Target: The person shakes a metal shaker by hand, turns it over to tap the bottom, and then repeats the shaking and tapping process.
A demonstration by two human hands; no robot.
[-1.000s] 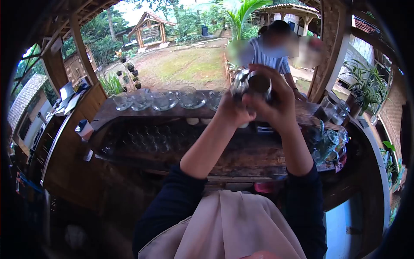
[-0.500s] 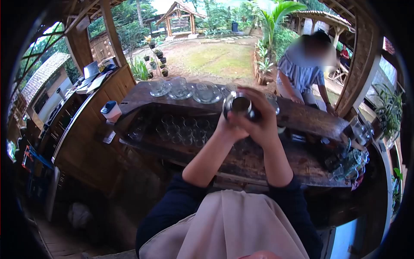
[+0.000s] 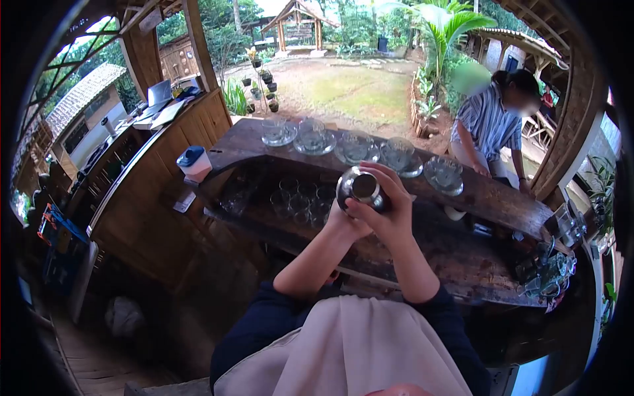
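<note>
A shiny steel cocktail shaker is held up in front of me over the wooden counter, its round top tilted toward me. My right hand wraps its right side, with the thumb across the near side and fingers over the far side. Beneath and behind it, my left hand grips the lower part; most of those fingers are hidden. Beyond the shaker, several clear glass cups on saucers line the raised counter ledge.
Several glasses stand on the lower counter level. More glassware crowds the right end. A dark-lidded container sits at the left corner. A person in a striped shirt leans beyond the counter. A laptop rests on the left cabinet.
My view has shifted, so the counter appears lower and farther right. The shaker has come down slightly relative to the cups and looks sharper. Both hands keep their hold.
</note>
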